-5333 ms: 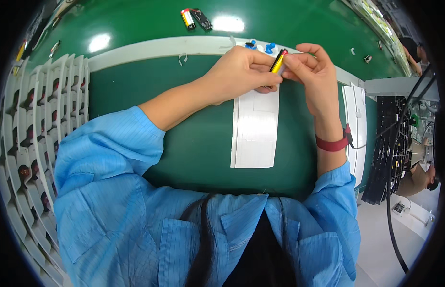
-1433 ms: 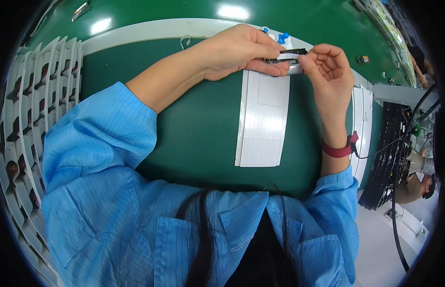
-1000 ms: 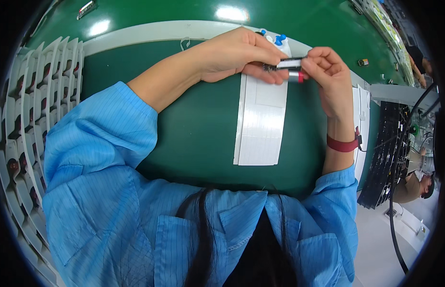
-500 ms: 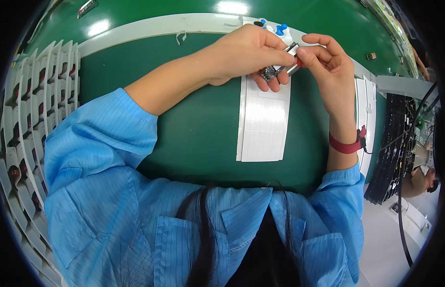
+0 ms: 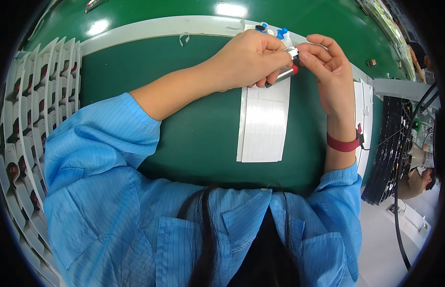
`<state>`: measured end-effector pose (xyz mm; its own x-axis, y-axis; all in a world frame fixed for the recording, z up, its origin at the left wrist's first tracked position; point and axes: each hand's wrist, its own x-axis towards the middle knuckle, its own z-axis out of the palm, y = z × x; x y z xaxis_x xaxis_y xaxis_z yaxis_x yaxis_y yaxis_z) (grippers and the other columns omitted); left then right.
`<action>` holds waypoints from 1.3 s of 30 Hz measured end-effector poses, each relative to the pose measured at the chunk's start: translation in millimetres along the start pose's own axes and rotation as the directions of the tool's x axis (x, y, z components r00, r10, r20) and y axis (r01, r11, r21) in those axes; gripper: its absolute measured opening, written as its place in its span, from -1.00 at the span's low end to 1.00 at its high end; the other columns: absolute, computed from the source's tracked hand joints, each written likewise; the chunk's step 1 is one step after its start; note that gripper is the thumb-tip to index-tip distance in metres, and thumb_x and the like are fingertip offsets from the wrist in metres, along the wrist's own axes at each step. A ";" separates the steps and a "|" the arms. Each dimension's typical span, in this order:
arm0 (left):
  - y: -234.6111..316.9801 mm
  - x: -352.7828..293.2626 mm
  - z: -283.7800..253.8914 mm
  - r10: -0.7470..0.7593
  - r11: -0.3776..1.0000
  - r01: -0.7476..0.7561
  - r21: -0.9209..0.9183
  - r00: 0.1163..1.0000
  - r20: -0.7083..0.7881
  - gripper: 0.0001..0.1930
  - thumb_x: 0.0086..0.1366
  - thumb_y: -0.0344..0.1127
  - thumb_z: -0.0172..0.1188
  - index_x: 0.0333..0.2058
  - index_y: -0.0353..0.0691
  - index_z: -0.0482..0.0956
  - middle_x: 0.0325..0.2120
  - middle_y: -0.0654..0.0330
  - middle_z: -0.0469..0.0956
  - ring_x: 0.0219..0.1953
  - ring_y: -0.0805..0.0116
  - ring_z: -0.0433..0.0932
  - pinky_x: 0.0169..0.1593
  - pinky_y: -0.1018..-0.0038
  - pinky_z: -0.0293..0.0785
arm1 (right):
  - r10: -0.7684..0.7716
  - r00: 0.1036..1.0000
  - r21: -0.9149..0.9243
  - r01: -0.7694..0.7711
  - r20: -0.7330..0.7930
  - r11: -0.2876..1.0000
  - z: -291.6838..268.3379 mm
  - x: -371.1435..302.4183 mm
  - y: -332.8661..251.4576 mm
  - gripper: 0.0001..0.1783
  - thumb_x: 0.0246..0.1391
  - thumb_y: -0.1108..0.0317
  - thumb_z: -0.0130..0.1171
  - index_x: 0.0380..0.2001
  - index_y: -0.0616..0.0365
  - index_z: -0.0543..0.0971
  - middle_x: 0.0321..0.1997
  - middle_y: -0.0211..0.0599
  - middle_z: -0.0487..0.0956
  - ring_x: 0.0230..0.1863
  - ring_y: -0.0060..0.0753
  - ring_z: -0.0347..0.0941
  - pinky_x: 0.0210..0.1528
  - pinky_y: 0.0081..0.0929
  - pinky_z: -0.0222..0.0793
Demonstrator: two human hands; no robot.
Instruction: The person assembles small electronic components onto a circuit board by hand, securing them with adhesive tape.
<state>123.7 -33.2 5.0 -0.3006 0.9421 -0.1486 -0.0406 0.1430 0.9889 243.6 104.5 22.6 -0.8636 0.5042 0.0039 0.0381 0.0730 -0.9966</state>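
My left hand is closed at the far side of the mat, gripping a small device with a silver, tube-shaped body and a red end. A small white piece with a dark edge shows at its thumb and fingertip. My right hand meets it there, thumb and index finger pinched at that edge, the other fingers loosely curled. What the right fingertips hold is too small to make out. Under the left hand lies a white sheet of stickers, its far part partly covered.
Stacked white trays with dark and red parts stand at the left. Blue-topped pins and a black piece sit at the far edge. White strips lie at the right, beside black trays and a cable. A person sits beyond.
The device has turned in my left hand: its dark, detailed face is hidden, and the silver body and red end now show. My right fingertips stay close to it.
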 end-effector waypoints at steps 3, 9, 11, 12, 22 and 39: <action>0.2 -3.7 3.1 0.018 0.997 -0.015 0.070 0.999 -0.038 -0.78 0.20 -0.25 -0.02 -0.47 -0.29 0.49 -0.73 0.29 0.43 -0.75 0.63 0.34 -0.70 0.68 0.22 | -0.109 0.994 -0.098 0.107 -0.007 0.989 4.9 -3.2 -1.8 -0.73 -0.08 0.55 0.18 -0.25 0.31 0.41 -0.33 -0.23 0.54 -0.33 -0.57 0.47 -0.26 -0.71 0.38; -7.0 -5.1 6.0 0.115 0.980 -0.100 0.171 0.990 -0.083 -0.78 0.20 -0.28 0.00 -0.47 -0.34 0.47 -0.70 0.24 0.47 -0.72 0.59 0.39 -0.66 0.66 0.29 | -0.400 0.916 -0.549 0.320 -0.029 0.772 18.9 -10.5 2.9 -0.75 -0.18 0.56 0.23 -0.35 0.22 0.45 -0.40 -0.31 0.57 -0.43 -0.56 0.50 -0.36 -0.69 0.39; -7.3 -5.5 6.6 0.121 0.978 -0.106 0.179 0.990 -0.077 -0.78 0.20 -0.28 0.00 -0.46 -0.34 0.47 -0.70 0.23 0.47 -0.72 0.58 0.39 -0.65 0.65 0.30 | -0.428 0.903 -0.600 0.326 -0.031 0.731 20.8 -12.2 3.8 -0.74 -0.19 0.56 0.24 -0.36 0.21 0.45 -0.41 -0.32 0.56 -0.43 -0.55 0.50 -0.37 -0.69 0.38; -6.2 -5.3 6.0 0.118 0.980 -0.103 0.172 0.990 -0.083 -0.78 0.21 -0.28 0.00 -0.44 -0.34 0.49 -0.70 0.23 0.47 -0.72 0.58 0.40 -0.65 0.65 0.31 | -0.457 0.889 -0.646 0.332 -0.029 0.688 21.6 -12.7 4.3 -0.74 -0.21 0.55 0.24 -0.36 0.20 0.45 -0.42 -0.34 0.55 -0.44 -0.55 0.50 -0.39 -0.69 0.37; 0.1 4.0 -17.1 -0.071 0.938 0.157 -0.309 0.960 0.272 -0.73 0.24 -0.22 -0.01 -0.30 -0.34 0.51 -0.51 0.14 0.55 -0.57 0.55 0.48 -0.56 0.69 0.39 | -0.506 0.839 -0.620 0.509 0.200 0.598 3.1 -3.7 -2.0 -0.73 -0.19 0.60 0.19 -0.32 0.18 0.45 -0.44 -0.34 0.51 -0.44 -0.49 0.46 -0.39 -0.64 0.37; -7.5 5.1 -20.0 -0.033 0.904 0.143 -0.402 0.963 0.266 -0.74 0.25 -0.20 0.02 -0.30 -0.31 0.50 -0.45 0.19 0.53 -0.45 0.57 0.49 -0.28 0.62 0.49 | -0.340 0.909 -0.588 0.414 0.239 0.695 12.2 -13.0 -11.3 -0.74 -0.17 0.61 0.18 -0.35 0.23 0.40 -0.44 -0.34 0.47 -0.42 -0.54 0.42 -0.39 -0.65 0.34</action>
<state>103.4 -35.5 -3.1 -0.0343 0.9835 -0.1774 -0.4627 0.1417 0.8751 248.3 86.7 32.8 -0.9185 0.2280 0.3231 -0.0360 0.7654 -0.6426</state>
